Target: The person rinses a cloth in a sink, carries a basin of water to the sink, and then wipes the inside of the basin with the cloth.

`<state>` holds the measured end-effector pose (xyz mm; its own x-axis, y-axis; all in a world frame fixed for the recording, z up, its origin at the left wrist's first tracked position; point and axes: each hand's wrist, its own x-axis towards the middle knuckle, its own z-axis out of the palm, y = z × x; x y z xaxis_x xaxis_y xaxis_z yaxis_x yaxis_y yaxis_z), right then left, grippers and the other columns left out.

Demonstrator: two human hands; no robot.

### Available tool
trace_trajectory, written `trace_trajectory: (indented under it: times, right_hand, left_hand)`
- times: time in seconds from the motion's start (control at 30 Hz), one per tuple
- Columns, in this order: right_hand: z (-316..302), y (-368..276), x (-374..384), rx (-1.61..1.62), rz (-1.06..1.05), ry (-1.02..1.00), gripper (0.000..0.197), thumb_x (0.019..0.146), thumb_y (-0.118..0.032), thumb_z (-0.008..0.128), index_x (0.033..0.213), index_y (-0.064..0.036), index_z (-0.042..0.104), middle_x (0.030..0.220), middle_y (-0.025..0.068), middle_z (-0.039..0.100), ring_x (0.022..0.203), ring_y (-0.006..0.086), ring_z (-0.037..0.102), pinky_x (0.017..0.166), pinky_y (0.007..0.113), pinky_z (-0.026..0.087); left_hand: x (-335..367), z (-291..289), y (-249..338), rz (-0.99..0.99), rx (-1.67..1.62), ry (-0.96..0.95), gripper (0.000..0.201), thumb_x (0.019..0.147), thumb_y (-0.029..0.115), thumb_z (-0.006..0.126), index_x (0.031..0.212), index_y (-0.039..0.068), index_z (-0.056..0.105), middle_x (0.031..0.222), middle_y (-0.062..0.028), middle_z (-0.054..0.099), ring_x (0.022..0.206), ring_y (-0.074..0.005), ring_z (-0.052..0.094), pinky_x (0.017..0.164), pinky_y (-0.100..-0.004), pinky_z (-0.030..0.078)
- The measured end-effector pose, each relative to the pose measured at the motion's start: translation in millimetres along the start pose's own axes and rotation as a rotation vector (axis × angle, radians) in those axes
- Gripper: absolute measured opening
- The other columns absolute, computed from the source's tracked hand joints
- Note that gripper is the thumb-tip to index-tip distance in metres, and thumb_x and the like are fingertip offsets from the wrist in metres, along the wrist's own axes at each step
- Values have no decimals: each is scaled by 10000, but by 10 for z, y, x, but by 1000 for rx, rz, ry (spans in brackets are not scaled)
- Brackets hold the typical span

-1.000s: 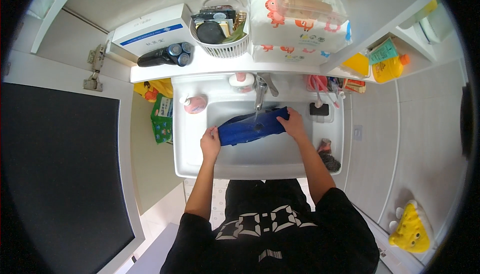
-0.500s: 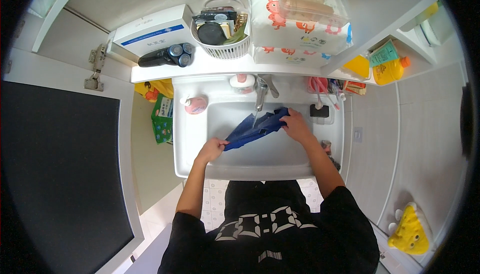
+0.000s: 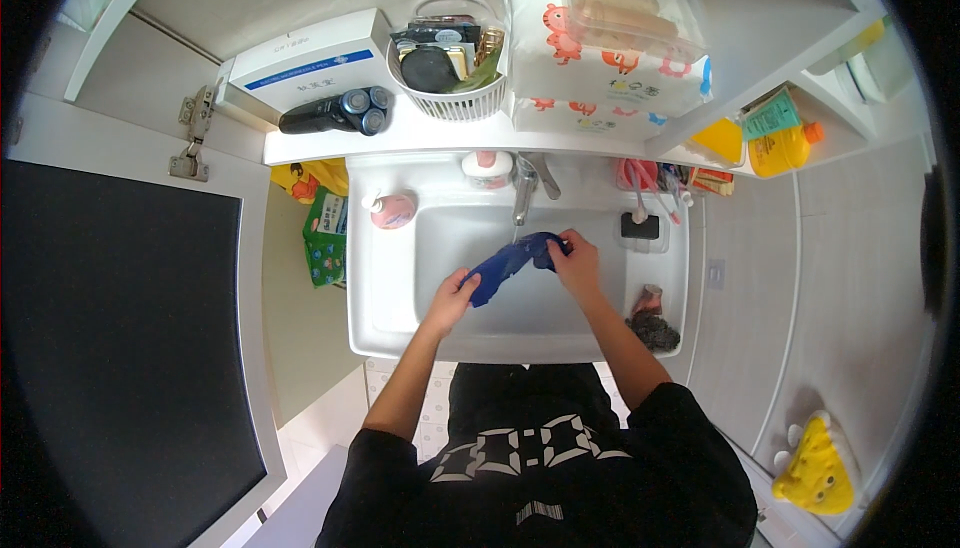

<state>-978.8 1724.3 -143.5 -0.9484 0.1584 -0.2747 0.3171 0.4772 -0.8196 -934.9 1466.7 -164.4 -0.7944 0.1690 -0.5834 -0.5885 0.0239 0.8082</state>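
Observation:
A wet blue cloth (image 3: 505, 266) is stretched at a slant over the white sink basin (image 3: 540, 318), below the chrome faucet (image 3: 523, 193). A thin trickle of water seems to fall from the spout onto it. My left hand (image 3: 453, 300) grips the cloth's lower left end between thumb and fingers. The upper right end is pinched in my right hand (image 3: 577, 263), with a dark blue fold hanging beside the fingers. The cloth's exact kind of garment cannot be made out.
Pump bottles (image 3: 392, 211) stand on the sink's back ledge. At right lie a black block in a clear dish (image 3: 641, 229) and a dark mesh scrubber (image 3: 654, 332). The shelf above holds a shaver (image 3: 335, 112), a white basket (image 3: 455, 105) and tissue packs (image 3: 560, 73). A cabinet door (image 3: 255, 348) hangs open at left.
My hands have come closer together, the left moving right and up, the right slightly down and left. The cloth, spread wider before, is now narrower and more bunched.

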Motion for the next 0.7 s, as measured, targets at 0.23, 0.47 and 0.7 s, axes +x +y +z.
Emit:
trace_trajectory:
  times: [0.23,0.47,0.7]
  right_hand:
    - [654,-97,-496,130,-137,114,198,805,-135,705,943,-1,659,601,66,598,529,130,575,509,299,456]
    - [535,143,-547,250,-296,-298,281,825,-101,650,1100,-43,657,722,57,626,638,140,592,611,285,478]
    - [782,389,-18,1023,831,-171,423,940,-470,483,1164,-133,607,1017,69,634,932,193,606,879,336,472]
  left_hand:
    - [42,613,51,-81,-534,-4,266,984,248,520,1206,102,512,1014,-16,622,854,-98,588,773,-256,482]
    - [274,675,123,-48,-571,178,239,972,147,521,1163,7,546,1044,-88,640,902,-154,622,789,-283,504]
    - [254,718,222,-37,-453,154,236,994,125,469,1208,45,532,1051,-89,635,838,-171,627,741,-301,529]
